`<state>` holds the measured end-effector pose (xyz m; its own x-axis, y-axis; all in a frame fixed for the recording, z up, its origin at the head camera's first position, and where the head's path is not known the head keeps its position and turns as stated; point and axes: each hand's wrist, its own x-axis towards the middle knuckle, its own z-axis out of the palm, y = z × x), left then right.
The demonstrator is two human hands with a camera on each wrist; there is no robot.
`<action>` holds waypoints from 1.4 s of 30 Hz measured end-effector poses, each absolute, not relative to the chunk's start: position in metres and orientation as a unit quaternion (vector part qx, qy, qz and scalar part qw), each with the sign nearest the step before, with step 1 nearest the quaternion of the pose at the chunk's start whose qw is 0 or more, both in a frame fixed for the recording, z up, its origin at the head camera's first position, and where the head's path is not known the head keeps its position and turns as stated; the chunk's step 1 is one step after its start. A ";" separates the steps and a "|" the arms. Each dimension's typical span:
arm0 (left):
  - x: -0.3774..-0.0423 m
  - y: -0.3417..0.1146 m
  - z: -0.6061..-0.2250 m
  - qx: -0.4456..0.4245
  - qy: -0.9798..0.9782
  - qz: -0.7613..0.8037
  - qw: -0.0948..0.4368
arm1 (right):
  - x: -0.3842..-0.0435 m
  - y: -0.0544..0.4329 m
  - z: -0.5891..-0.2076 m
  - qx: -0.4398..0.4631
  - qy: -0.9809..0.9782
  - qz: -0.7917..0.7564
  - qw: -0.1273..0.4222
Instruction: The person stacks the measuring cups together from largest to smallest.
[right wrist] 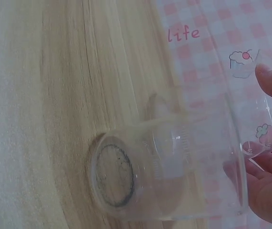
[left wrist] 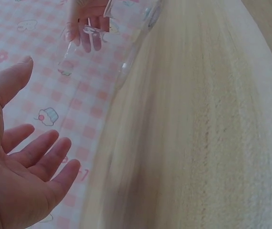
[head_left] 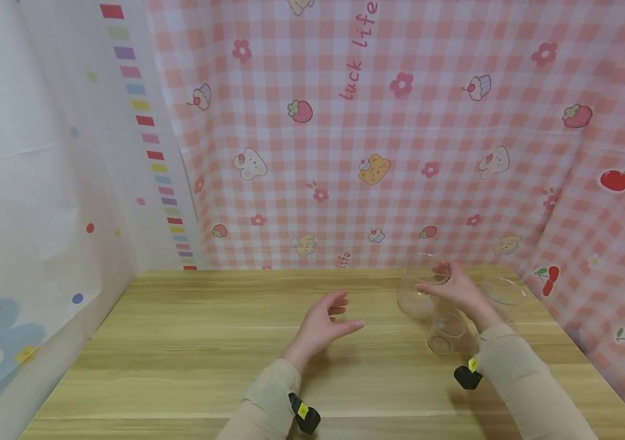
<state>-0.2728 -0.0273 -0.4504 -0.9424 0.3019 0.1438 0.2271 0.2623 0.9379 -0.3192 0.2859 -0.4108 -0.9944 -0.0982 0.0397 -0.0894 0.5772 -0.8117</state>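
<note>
A large clear beaker (head_left: 408, 299) stands toward the back right of the wooden table. My right hand (head_left: 458, 290) comes in from its right, with thumb and fingers curved about its upper part. Some of those fingers show through the glass. Close in front stands a smaller clear beaker (head_left: 440, 342), seen large in the right wrist view with its round base (right wrist: 113, 175). Another clear glass vessel (head_left: 507, 293) is partly hidden behind my right wrist. My left hand (head_left: 320, 327) hovers left of the beakers, palm turned toward them, fingers relaxed and holding nothing.
The wooden table (head_left: 191, 342) extends left and in front of my hands. A pink checked cloth (head_left: 340, 214) hangs along its back edge, with another cloth at the right. A white patterned cloth (head_left: 87, 183) hangs on the left.
</note>
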 end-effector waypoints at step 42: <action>-0.271 -0.061 -0.435 0.237 0.775 0.582 0.062 | -0.296 0.232 -0.400 -0.322 0.790 -0.513 0.094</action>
